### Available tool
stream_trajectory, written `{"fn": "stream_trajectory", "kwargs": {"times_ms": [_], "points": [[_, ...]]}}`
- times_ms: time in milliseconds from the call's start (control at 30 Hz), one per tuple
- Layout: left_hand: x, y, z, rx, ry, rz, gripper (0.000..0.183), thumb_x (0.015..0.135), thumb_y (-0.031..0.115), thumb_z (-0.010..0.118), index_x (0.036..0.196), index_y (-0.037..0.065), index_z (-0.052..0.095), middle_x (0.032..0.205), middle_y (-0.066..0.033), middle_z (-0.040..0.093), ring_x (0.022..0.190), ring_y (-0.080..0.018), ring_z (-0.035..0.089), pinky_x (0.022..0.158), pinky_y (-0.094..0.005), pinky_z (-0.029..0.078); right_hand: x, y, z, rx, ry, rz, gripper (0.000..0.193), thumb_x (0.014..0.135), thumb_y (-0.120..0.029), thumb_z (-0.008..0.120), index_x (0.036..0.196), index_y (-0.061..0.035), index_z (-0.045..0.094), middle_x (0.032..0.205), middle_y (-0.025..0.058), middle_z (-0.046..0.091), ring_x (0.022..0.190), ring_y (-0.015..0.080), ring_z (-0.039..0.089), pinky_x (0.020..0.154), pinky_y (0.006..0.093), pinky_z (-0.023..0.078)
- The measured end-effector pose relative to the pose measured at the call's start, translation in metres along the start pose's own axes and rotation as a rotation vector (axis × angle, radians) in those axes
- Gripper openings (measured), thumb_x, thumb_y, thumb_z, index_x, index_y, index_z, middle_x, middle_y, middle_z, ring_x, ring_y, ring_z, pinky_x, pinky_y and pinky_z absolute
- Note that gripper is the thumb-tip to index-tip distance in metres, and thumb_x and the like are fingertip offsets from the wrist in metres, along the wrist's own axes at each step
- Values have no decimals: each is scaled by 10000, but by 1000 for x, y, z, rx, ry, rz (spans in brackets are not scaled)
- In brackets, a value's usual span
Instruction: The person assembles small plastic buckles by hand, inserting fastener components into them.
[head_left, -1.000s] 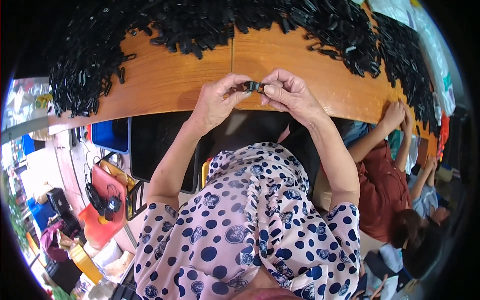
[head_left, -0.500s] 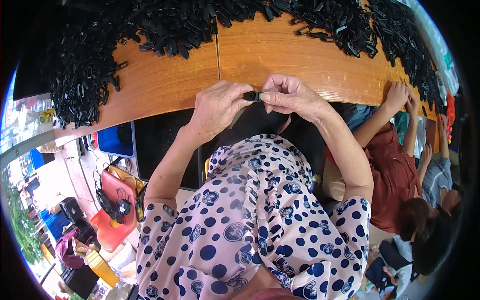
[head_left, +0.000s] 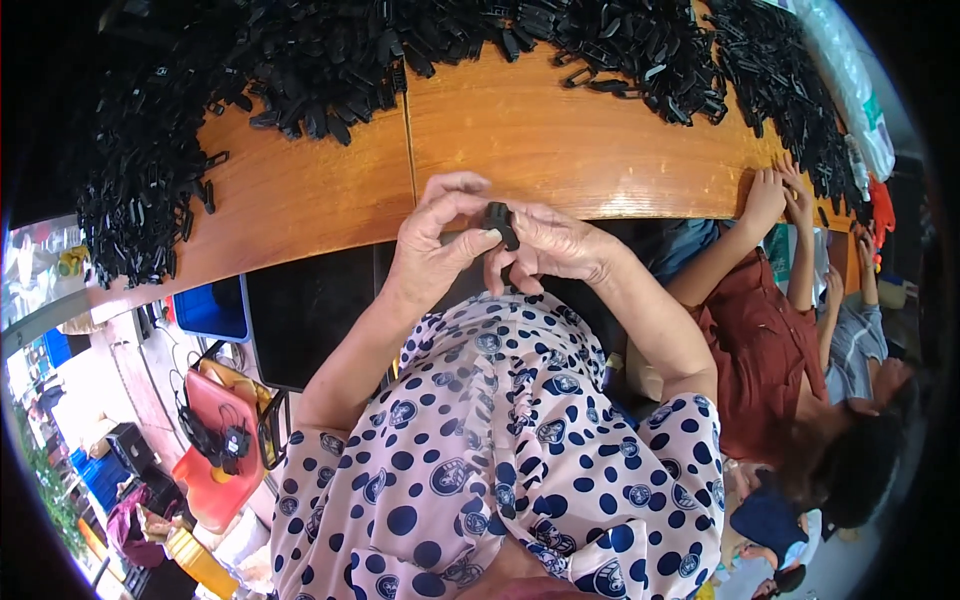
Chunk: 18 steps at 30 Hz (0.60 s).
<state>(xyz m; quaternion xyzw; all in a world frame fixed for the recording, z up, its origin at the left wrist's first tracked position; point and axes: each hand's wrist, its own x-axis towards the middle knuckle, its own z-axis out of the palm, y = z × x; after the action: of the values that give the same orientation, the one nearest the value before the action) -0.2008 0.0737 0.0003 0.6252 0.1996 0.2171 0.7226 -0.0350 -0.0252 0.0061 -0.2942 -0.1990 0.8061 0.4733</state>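
Between my hands, just off the table's near edge, is a small black plastic buckle-like part [head_left: 499, 223], standing roughly upright. My left hand [head_left: 432, 235] has its thumb pressed against the part's lower side, with the index finger curled toward it and another finger raised behind. Gripping the same part from the right, my right hand [head_left: 555, 242] bends its other fingers down underneath. Fingers cover some of the part, so its exact kind is unclear. Heaps of similar black plastic parts [head_left: 330, 85] lie along the far side of the wooden table [head_left: 480, 125].
A seam divides the tabletop. To my left are a blue bin [head_left: 212, 308] and a red chair [head_left: 222, 490] with black cables and a device on it. On my right a co-worker in a dark red top [head_left: 757, 350] has both hands at the table; another person sits beyond.
My hands have drawn slightly nearer to my body, and the part has turned from lying level to standing upright. My left fingers have lifted; my right fingers have shifted below it.
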Motion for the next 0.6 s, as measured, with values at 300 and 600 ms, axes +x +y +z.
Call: {"fn": "stream_trajectory", "kwargs": {"times_ms": [300,600], "points": [[3,-2,9,-439,81,-123,291,877,169,616,1118,12,567,1051,-50,579,630,-55,482,552,-176,407,17,18,1,-218,234,-148,428,923,-446,492,1027,-35,551,821,91,616,624,140,586,489,205,390],[9,-18,-57,-79,380,61,107,889,68,535,985,22,548,1063,-87,597,919,-121,551,756,-249,434,-2,-55,-51,-1225,890,-152,388,804,-178,671,1133,-48,514,945,50,559,783,152,573,655,299,472]]}}
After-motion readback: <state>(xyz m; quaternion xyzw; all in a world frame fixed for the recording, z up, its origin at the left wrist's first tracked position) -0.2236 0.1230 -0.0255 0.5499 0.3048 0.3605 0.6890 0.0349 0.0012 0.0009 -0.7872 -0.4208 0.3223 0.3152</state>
